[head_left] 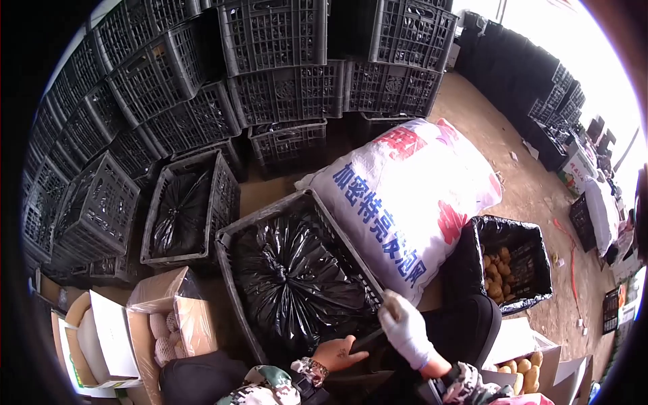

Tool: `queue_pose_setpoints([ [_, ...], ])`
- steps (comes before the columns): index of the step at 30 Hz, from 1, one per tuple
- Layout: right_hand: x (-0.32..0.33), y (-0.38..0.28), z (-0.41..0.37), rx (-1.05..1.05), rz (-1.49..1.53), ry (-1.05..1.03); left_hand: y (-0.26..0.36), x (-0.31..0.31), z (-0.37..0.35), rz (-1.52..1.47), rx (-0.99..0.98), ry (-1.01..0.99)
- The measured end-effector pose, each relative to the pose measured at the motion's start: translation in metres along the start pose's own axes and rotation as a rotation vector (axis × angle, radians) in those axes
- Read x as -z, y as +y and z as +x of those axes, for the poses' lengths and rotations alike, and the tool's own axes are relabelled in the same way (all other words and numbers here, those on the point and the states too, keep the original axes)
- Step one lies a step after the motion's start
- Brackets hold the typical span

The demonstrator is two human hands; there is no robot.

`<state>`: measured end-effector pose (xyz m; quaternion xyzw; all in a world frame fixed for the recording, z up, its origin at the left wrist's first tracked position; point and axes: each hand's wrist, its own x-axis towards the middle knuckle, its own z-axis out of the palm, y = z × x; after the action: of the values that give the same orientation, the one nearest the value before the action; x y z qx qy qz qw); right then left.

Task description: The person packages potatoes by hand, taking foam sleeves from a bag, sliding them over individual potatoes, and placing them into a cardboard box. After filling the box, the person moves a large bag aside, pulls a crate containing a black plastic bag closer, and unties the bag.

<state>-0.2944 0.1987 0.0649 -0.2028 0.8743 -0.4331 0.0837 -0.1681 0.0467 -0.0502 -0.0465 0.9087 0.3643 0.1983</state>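
A black plastic crate (346,262) stands in front of me, lined with a black plastic bag (287,280) gathered and knotted at its middle. My left hand (339,354), bare with a watch at the wrist, is at the crate's near side, fingers stretched out and thumb apart. White-gloved, my right hand (405,331) has its fingers bent together at the crate's right corner, seemingly on the rim. Part of that grip is hidden. Against the crate's far right side leans a big white sack (405,196) with blue and red printing.
Stacked black crates (277,34) form a wall behind. Another bagged crate (181,209) stands left. A bag-lined crate (509,229) at right holds brown potato-like produce (497,273). Cardboard boxes (196,324) at lower left hold foam-netted items; a box (550,364) at lower right holds yellowish produce.
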Motion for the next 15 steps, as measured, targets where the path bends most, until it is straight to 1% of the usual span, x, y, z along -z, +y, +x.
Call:
queue_pose_setpoints([
  [1, -0.006, 0.02, 0.026, 0.263, -0.281, 0.254, 0.0, -0.006, -0.002, 0.029, -0.016, 0.056],
  [2, -0.018, 0.044, 0.045, 0.187, -0.318, 0.218, 0.001, -0.01, -0.005, 0.059, -0.034, 0.11],
  [3, -0.033, 0.063, 0.062, -0.014, -0.346, 0.06, 0.002, -0.016, -0.009, 0.087, -0.05, 0.16],
  [4, -0.043, 0.07, 0.077, -0.244, -0.198, -0.184, 0.002, -0.022, -0.011, 0.11, -0.034, 0.207],
  [5, -0.058, 0.081, 0.088, -0.311, -0.197, -0.389, 0.002, -0.03, -0.012, 0.128, -0.013, 0.26],
  [6, -0.085, 0.113, 0.084, -0.179, -0.293, -0.176, 0.0, -0.038, -0.013, 0.14, 0.018, 0.321],
  [7, -0.084, 0.109, 0.079, -0.132, -0.331, -0.142, -0.003, -0.047, -0.013, 0.121, 0.025, 0.373],
  [8, -0.082, 0.106, 0.074, -0.086, -0.373, -0.112, 0.003, -0.046, -0.019, 0.117, 0.037, 0.373],
  [10, -0.082, 0.119, 0.065, -0.041, -0.367, -0.123, 0.013, -0.038, -0.03, 0.101, 0.067, 0.375],
  [11, -0.085, 0.125, 0.057, -0.062, -0.388, -0.132, 0.011, -0.037, -0.036, 0.085, 0.105, 0.282],
  [12, -0.085, 0.13, 0.045, -0.126, -0.369, -0.177, 0.007, -0.037, -0.046, 0.078, 0.084, 0.243],
  [14, -0.085, 0.139, 0.014, -0.112, -0.456, -0.149, 0.002, -0.037, -0.067, 0.062, 0.034, 0.147],
  [15, -0.078, 0.137, 0.005, -0.161, -0.454, -0.172, 0.007, -0.035, -0.073, 0.042, 0.046, 0.113],
])
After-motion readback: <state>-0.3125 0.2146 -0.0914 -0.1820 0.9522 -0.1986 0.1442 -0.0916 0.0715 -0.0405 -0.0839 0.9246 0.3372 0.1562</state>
